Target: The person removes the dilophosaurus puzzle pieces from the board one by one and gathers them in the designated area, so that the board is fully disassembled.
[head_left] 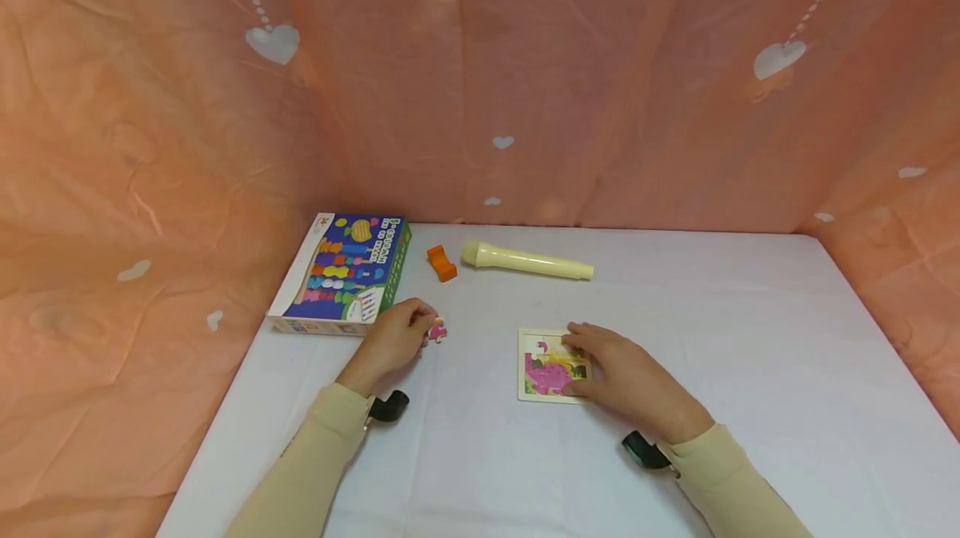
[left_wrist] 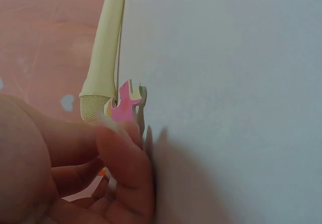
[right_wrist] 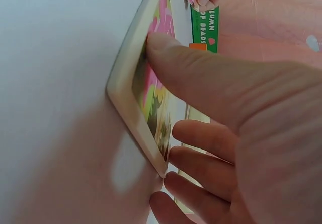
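My left hand (head_left: 397,334) pinches a small pink jigsaw piece (head_left: 438,330) between thumb and fingers, just right of the box's front corner. In the left wrist view the knobbed edge of that piece (left_wrist: 125,105) sticks out past the thumb. To the right, a square jigsaw puzzle board (head_left: 522,367) with a pale frame and a pink dinosaur picture lies flat on the table. My right hand (head_left: 630,376) rests on its right side. The right wrist view has the thumb (right_wrist: 168,50) pressing on the picture and the loosely bent fingers by the far corner; the hand covers part of the picture.
A blue and green bead-game box (head_left: 341,271) lies at the back left of the white-covered table (head_left: 712,313). Beside it are an orange block (head_left: 442,263) and a cream toy microphone (head_left: 528,261). Orange cloth (head_left: 540,80) with hearts hangs behind and along the sides.
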Tool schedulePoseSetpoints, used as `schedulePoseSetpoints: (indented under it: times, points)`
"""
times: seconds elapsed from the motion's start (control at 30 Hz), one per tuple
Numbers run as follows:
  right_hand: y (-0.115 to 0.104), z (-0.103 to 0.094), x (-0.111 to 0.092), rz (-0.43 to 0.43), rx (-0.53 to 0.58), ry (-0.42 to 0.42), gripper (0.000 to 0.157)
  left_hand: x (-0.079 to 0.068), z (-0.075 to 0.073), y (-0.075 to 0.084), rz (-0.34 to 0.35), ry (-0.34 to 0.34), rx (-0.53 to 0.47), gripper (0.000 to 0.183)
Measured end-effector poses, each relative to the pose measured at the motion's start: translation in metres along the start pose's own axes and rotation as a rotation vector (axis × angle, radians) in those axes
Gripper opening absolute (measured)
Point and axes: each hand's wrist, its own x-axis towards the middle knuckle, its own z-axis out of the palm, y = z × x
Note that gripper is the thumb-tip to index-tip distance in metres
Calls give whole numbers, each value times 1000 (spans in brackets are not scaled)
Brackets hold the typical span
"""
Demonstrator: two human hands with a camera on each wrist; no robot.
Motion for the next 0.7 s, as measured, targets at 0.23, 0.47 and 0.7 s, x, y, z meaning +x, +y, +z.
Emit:
schedulePoseSetpoints:
  times: [0.23, 0.47, 0.7]
  points:
    - [0, -2, 1, -3, 8, -9, 66, 0, 4, -1, -17, 44, 7, 22]
    - [2, -1, 3, -15, 19, -7, 65, -1, 6, 2, -68, 75, -15, 24]
    - [5, -1, 4, -13, 11, -18, 67, 1, 10, 2, 2, 125, 83, 22]
